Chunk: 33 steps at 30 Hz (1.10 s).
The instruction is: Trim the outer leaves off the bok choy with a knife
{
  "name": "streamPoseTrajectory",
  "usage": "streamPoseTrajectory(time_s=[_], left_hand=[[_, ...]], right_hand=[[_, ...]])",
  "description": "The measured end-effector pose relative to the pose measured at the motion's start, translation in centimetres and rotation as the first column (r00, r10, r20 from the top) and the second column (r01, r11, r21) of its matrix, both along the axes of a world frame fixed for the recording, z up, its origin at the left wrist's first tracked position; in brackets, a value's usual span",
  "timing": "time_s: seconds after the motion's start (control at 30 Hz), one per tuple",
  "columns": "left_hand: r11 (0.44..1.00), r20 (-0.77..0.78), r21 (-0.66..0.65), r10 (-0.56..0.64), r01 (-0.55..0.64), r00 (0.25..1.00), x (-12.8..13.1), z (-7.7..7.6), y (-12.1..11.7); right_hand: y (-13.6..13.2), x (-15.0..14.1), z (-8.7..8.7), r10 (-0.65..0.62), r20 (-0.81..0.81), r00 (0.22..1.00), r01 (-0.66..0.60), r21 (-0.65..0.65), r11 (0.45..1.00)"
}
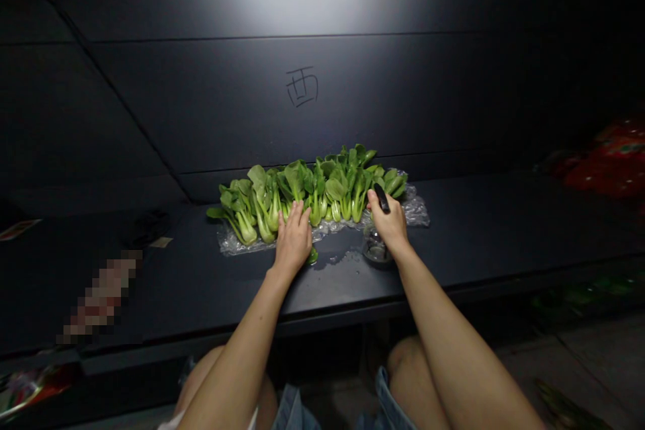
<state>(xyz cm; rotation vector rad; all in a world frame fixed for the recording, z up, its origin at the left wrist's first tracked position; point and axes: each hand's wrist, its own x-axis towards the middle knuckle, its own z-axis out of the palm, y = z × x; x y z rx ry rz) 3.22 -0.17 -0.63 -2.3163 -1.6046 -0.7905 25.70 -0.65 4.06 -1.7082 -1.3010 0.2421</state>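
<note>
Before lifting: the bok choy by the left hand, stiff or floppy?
Probably both. Its thick pale stems look crisp and fairly stiff, so a low grip should hold. The thin leaves look likely to droop and could tear if pulled. The rounded base may roll slightly on the crinkled clear plastic beneath it.

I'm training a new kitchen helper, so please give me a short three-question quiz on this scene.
1. Which grips the black handle: the left hand or the right hand?
2. True or false: the bok choy lies on crumpled clear plastic.
3. What character is drawn on the dark panel behind the vegetables?

Key: 1. The right hand. 2. True. 3. The character 西.
</note>
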Motion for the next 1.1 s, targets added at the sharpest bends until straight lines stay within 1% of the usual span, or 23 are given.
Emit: streamPoseTrajectory(time_s=[0.1, 0.3, 0.57, 0.83, 0.97, 1.1], left_hand=[[0.999, -0.011, 0.003, -0.032, 0.032, 0.999, 0.3, 0.1, 0.1], [0.996, -0.039, -0.015, -0.093, 0.092, 0.995, 1.1, 0.3, 0.4], [0.987, -0.094, -0.026, -0.157, 0.156, 0.983, 2.0, 0.2, 0.5], [0.982, -0.141, -0.046, -0.190, 0.186, 0.971, 2.7, 0.3, 0.6], [0.978, -0.162, -0.053, -0.206, 0.200, 0.965, 2.9, 0.4, 0.8], [0.975, -0.179, -0.064, -0.222, 0.214, 0.958, 3.0, 0.8, 1.2]], right_hand=[[0.1, 0.2, 0.0, 0.002, -0.008, 1.000, -0.002, -0.004, 1.000], [-0.3, 0.4, 0.4, -0.035, -0.005, 0.999, 0.035, -0.047, 0.998], [-0.4, 0.6, 0.6, -0.030, 0.006, 1.000, 0.031, -0.073, 0.997], [-0.8, 0.5, 1.1, -0.070, -0.004, 0.998, 0.070, -0.068, 0.995], [-0.9, 0.5, 1.3, -0.084, -0.009, 0.996, 0.082, -0.091, 0.992], [-0.6, 0.7, 1.2, -0.074, -0.006, 0.997, 0.073, -0.127, 0.989]])
